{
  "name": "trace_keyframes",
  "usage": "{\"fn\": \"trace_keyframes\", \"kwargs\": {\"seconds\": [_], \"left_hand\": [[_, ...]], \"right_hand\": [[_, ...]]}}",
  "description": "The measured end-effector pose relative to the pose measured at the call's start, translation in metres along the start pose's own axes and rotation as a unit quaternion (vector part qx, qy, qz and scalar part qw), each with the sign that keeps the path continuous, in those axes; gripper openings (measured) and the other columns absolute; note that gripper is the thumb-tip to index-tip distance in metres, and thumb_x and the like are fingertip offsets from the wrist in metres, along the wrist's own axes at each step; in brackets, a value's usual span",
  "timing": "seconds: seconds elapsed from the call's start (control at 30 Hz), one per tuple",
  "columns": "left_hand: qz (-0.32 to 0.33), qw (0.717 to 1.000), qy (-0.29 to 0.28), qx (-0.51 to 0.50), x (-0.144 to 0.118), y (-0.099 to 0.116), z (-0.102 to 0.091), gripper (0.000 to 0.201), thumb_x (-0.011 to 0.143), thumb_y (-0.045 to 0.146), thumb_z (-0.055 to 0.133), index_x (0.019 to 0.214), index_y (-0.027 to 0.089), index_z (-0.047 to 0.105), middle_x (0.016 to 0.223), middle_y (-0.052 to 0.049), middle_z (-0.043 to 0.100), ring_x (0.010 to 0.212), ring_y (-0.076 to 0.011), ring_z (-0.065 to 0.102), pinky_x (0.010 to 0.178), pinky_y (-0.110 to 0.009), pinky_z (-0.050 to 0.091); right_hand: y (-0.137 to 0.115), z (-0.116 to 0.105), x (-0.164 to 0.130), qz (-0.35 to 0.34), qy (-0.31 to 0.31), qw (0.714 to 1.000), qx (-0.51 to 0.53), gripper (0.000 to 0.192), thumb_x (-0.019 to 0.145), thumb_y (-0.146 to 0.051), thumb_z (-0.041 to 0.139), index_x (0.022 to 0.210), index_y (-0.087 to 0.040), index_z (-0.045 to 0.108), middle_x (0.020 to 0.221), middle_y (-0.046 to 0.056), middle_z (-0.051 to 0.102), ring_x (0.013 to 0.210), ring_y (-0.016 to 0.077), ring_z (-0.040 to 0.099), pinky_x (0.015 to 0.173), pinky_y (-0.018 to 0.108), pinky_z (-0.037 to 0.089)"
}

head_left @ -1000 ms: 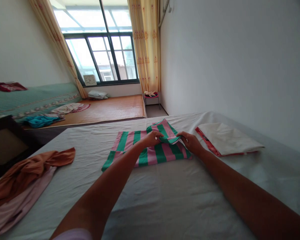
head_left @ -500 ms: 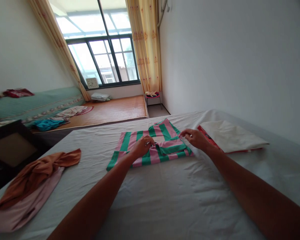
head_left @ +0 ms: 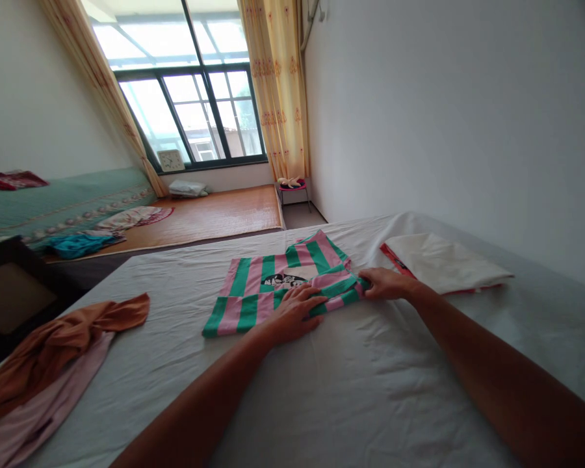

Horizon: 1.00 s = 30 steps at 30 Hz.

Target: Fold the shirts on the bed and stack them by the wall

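Note:
A green-and-pink striped shirt with a dark print on a pale patch lies partly folded on the white sheet. My left hand rests flat on the shirt's near edge, fingers spread over the stripes and partly covering the print. At the shirt's right end, my right hand has its fingers closed on the edge of the folded cloth. The fingertips there are partly hidden.
A folded white cloth with red edging lies right of the shirt, near the wall. Orange-brown and pale pink garments are heaped at the left. Beyond stands a mat-covered bed below the window.
My left hand has come down from pinching the cloth to lying flat. My right hand has moved nearer and onto the shirt's right edge. The dark print shows more now.

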<state>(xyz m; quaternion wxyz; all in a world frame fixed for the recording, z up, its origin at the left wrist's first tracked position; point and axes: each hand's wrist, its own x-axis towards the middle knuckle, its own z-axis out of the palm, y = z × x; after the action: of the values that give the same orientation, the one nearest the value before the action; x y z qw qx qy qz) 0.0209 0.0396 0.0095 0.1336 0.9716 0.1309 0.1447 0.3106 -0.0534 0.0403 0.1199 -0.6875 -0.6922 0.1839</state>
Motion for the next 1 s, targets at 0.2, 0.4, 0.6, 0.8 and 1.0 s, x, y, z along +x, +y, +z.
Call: {"fn": "trace_keyframes", "kwargs": {"seconds": [0.2,0.4,0.6,0.8,1.0], "left_hand": [[-0.007,1.000,0.004,0.014,0.000,-0.006,0.010,0.043,0.092,0.024,0.041,0.132,0.036,0.050,0.142,0.001,0.045,0.135,-0.0237,0.031,0.111,-0.046,0.026],[0.002,1.000,0.001,0.018,-0.001,-0.003,0.008,0.042,0.091,0.024,0.043,0.131,0.037,0.052,0.142,0.002,0.045,0.135,-0.0242,0.032,0.112,-0.047,0.025],[0.029,1.000,0.010,-0.005,0.001,0.010,-0.008,0.032,0.093,0.032,0.044,0.121,0.032,0.060,0.128,-0.001,0.057,0.125,-0.0201,0.043,0.110,-0.040,0.028],[-0.048,0.998,0.026,0.029,0.001,0.006,0.005,0.050,0.094,0.042,0.040,0.142,0.029,0.035,0.147,-0.006,0.038,0.136,-0.0227,0.030,0.112,-0.044,0.024],[-0.015,0.997,-0.068,0.032,-0.007,-0.009,-0.006,0.063,0.088,0.044,0.049,0.145,0.027,0.029,0.152,-0.008,0.029,0.141,-0.0276,0.021,0.113,-0.050,0.019]], "right_hand": [[0.021,-0.011,-0.004,0.021,-0.034,0.995,0.087,0.013,0.061,-0.019,0.053,0.072,-0.015,0.060,0.066,-0.001,0.057,0.062,0.0123,0.050,0.054,0.021,0.033],[0.032,-0.021,-0.014,0.056,-0.054,0.996,0.049,0.014,0.060,-0.013,0.054,0.071,-0.015,0.062,0.065,0.000,0.060,0.061,0.0136,0.054,0.053,0.022,0.036],[-0.005,-0.005,0.002,-0.025,0.238,0.970,-0.032,0.034,0.078,-0.010,0.044,0.102,-0.018,0.066,0.105,0.008,0.068,0.099,0.0204,0.060,0.091,0.032,0.044],[-0.053,0.064,0.017,-0.162,0.145,0.970,-0.106,0.048,0.094,-0.040,0.036,0.140,-0.027,0.041,0.145,0.006,0.043,0.135,0.0252,0.034,0.111,0.047,0.023],[-0.037,0.057,0.009,-0.190,0.046,0.977,-0.080,0.070,0.083,-0.052,0.053,0.145,-0.024,0.034,0.149,0.007,0.035,0.138,0.0263,0.029,0.113,0.044,0.019]]}}
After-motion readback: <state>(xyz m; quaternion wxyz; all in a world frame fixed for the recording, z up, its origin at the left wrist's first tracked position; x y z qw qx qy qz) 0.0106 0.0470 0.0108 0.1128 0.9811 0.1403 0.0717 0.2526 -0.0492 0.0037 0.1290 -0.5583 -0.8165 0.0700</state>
